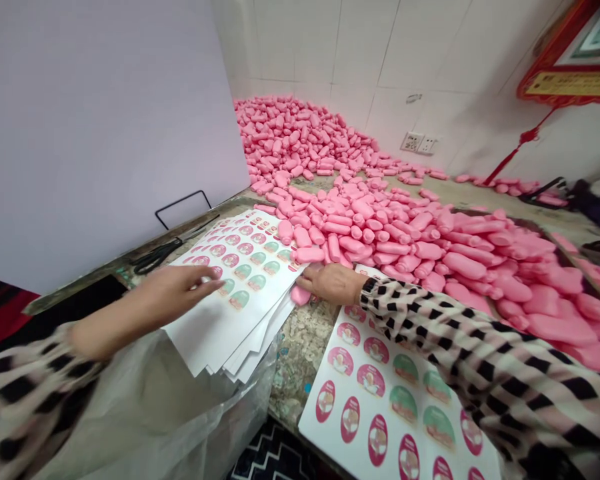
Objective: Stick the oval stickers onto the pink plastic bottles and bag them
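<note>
Head view: the left hand (200, 285) is over the sticker sheets (253, 283) along the bench's (300, 347) near edge, fingers parted; the right hand (333, 283) reaches a pink bottle (301, 296) beside them, grip unclear. Apparently mid-pickup, calling for a clean pinch; bare bench leaves room nearer the edge.

A double socket (419, 143) is mounted on a white-tiled wall (360, 47). Above and right of the socket: a red-bordered hanging (575, 60); left of it: a smooth lilac panel (95, 120); below it: a worn, stained tabletop (307, 340).
</note>
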Action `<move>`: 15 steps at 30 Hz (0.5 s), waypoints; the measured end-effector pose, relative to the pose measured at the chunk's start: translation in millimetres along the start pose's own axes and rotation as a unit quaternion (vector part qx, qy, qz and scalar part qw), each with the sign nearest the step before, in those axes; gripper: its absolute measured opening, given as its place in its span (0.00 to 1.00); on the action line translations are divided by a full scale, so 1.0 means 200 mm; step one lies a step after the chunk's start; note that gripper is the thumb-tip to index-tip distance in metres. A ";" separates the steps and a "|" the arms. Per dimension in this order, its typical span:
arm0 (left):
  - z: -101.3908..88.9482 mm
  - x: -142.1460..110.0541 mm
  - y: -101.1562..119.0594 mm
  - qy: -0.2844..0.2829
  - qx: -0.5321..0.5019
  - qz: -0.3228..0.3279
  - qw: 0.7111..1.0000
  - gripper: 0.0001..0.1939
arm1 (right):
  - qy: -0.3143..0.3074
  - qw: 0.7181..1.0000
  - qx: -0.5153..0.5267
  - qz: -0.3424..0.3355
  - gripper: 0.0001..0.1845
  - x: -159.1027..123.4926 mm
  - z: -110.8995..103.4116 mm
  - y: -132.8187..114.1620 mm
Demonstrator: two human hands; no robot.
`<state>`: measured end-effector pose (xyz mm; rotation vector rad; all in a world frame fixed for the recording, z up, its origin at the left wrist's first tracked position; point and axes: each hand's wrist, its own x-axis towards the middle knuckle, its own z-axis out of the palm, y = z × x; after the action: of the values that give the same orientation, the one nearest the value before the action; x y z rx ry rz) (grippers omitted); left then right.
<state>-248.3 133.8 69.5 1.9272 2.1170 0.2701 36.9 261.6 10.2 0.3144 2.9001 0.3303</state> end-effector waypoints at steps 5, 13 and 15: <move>0.20 0.35 0.34 0.055 0.060 0.244 0.966 0.23 | 0.049 0.997 -0.056 -0.020 0.17 -0.05 -0.03 -0.02; 0.40 0.75 0.51 -0.019 0.147 0.214 0.965 0.35 | 0.102 0.993 -0.034 0.046 0.19 -0.38 -0.19 -0.08; 0.42 0.78 0.52 -0.030 0.151 0.233 0.960 0.34 | 0.090 0.985 0.016 0.149 0.20 -0.56 -0.20 -0.10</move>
<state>-135.3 295.9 11.8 2.5667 1.7164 -0.0299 130.9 209.3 63.8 0.7651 3.0346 0.3768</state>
